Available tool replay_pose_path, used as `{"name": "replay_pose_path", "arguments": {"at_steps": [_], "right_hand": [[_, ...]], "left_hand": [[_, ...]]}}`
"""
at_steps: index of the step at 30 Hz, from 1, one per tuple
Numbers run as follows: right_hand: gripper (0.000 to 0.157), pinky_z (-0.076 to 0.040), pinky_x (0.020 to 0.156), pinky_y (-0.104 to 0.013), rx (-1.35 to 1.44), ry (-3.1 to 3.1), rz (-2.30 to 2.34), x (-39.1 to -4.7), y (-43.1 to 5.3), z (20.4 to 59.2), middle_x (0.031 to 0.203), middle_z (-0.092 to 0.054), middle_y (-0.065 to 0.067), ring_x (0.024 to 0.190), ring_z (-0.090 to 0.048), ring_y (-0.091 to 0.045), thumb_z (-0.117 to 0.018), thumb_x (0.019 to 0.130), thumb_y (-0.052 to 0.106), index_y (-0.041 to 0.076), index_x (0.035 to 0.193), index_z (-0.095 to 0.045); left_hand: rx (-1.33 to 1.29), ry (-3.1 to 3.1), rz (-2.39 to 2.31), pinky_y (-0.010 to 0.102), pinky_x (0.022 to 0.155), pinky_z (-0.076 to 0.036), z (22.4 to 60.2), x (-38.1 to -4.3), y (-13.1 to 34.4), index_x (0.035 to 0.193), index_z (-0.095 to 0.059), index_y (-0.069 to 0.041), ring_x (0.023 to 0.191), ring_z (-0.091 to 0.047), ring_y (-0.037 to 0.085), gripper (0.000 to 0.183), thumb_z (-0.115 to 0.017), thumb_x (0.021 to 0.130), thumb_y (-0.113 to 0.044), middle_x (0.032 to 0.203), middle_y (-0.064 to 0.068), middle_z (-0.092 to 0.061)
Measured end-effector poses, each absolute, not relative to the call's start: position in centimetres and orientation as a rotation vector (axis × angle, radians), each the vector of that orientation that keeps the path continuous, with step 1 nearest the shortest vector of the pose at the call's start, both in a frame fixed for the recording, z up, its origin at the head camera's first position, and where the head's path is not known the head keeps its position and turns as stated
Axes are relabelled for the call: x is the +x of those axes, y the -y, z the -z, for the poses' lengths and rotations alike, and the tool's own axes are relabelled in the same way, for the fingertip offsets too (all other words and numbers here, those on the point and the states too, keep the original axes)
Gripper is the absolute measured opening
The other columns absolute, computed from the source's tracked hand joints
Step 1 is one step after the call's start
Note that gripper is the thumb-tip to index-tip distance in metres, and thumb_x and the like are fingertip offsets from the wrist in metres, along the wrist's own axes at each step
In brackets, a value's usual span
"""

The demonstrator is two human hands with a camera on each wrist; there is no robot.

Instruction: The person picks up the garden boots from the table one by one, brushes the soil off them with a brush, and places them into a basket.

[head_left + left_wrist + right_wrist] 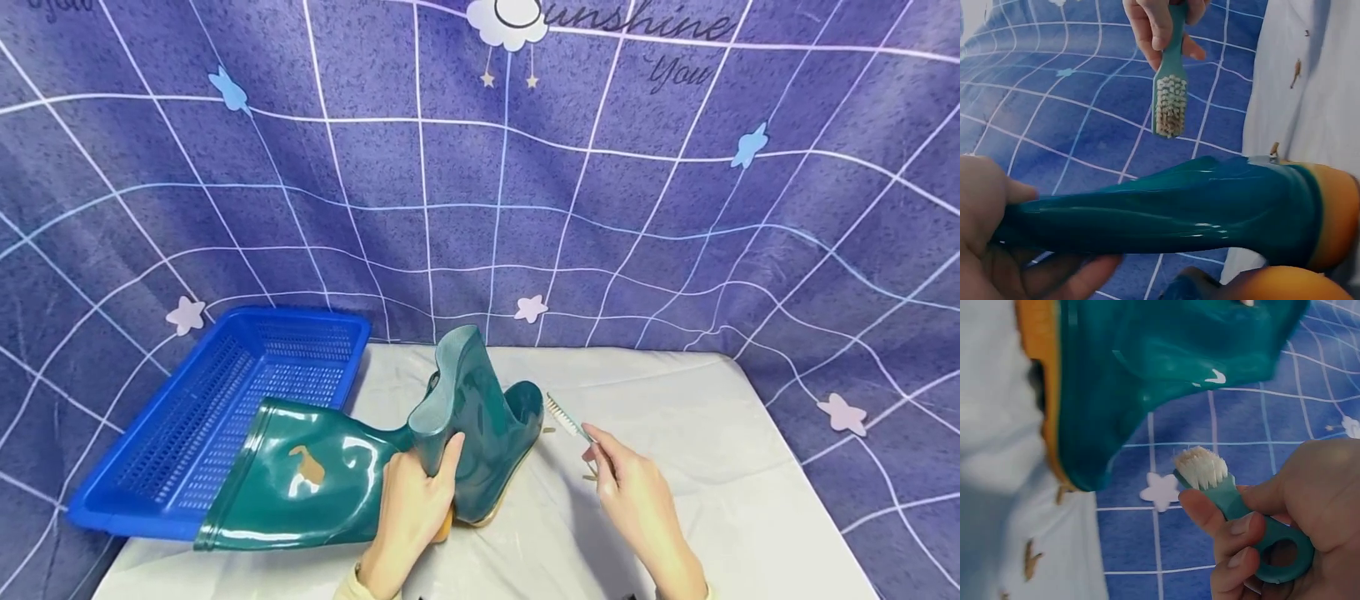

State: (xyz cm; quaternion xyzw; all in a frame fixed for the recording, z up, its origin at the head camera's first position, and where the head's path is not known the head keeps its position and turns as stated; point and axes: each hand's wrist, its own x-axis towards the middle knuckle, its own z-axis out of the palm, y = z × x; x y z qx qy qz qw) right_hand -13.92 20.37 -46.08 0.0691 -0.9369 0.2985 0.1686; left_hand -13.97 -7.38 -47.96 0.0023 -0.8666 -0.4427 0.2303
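Note:
A green rubber boot point(487, 425) with a tan sole stands tilted on the white-covered table. My left hand point(420, 492) grips the rim of its shaft, thumb on the near side. In my right hand point(637, 492) is a small teal scrubbing brush point(1222, 494), pinched by its handle. Its white bristles, brownish at the end, are apart from the boot's toe. A second green boot point(322, 475) lies on its side at the left, with a brown patch point(310, 468) on its shaft. My left hand and the first boot partly hide its foot end.
A blue perforated plastic basket point(352, 367) stands at the back left, partly behind the lying boot. Several brown crumbs point(1030, 559) lie on the white cloth point(720, 450) near the upright boot's toe. A blue patterned curtain point(637, 250) hangs behind the table.

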Motion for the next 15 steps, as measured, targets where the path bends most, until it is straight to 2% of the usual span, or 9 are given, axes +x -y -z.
{"name": "replay_pose_path", "arguments": {"at_steps": [3, 7, 9, 12, 15], "right_hand": [[0.031, -0.046, 0.059, -0.025, 0.189, 2.679, -0.827, -13.3, -20.7, 47.2, 0.093, -0.079, 0.011, 0.067, -0.059, 0.001, -0.064, 0.103, 0.005, 0.014, 0.131, -0.076], [0.029, -0.038, 0.051, -0.022, 0.181, 2.687, -0.850, -12.3, -21.3, 48.6, 0.094, -0.080, 0.007, 0.056, -0.045, 0.004, -0.063, 0.104, 0.006, 0.011, 0.130, -0.075], [0.028, -0.036, 0.050, -0.021, 0.159, 2.686, -0.876, -11.8, -21.7, 49.3, 0.093, -0.079, 0.007, 0.055, -0.039, 0.006, -0.063, 0.105, 0.005, 0.010, 0.129, -0.075], [0.028, -0.039, 0.053, -0.022, 0.124, 2.686, -0.933, -11.2, -22.3, 50.2, 0.093, -0.078, 0.008, 0.058, -0.041, 0.006, -0.062, 0.105, 0.005, 0.008, 0.130, -0.075], [0.028, -0.040, 0.055, -0.023, 0.099, 2.684, -0.948, -10.8, -22.8, 50.8, 0.093, -0.077, 0.011, 0.060, -0.042, 0.006, -0.061, 0.107, 0.008, 0.009, 0.131, -0.075]], "left_hand": [[-0.030, 2.301, 1.160, 0.036, 0.049, -0.049, 49.2, -14.4, 7.4, 0.060, -0.057, -0.024, 0.056, -0.068, 0.017, 0.047, -0.077, 0.099, -0.043, 0.050, -0.015, -0.052], [-0.084, 2.232, 1.147, 0.026, 0.045, -0.039, 49.8, -14.5, 7.3, 0.056, -0.054, -0.024, 0.048, -0.048, 0.002, 0.051, -0.078, 0.099, -0.037, 0.049, -0.019, -0.035], [-0.097, 2.219, 1.159, 0.023, 0.043, -0.033, 49.9, -14.5, 7.3, 0.054, -0.054, -0.024, 0.048, -0.038, -0.002, 0.052, -0.079, 0.098, -0.035, 0.050, -0.020, -0.030], [-0.111, 2.201, 1.159, 0.021, 0.042, -0.030, 49.8, -14.6, 7.3, 0.054, -0.056, -0.024, 0.049, -0.035, -0.006, 0.049, -0.082, 0.096, -0.031, 0.049, -0.021, -0.033], [-0.142, 2.181, 1.132, 0.021, 0.043, -0.035, 48.1, -14.2, 7.1, 0.056, -0.061, -0.019, 0.048, -0.042, -0.002, 0.042, -0.084, 0.092, -0.020, 0.047, -0.014, -0.042]]}}
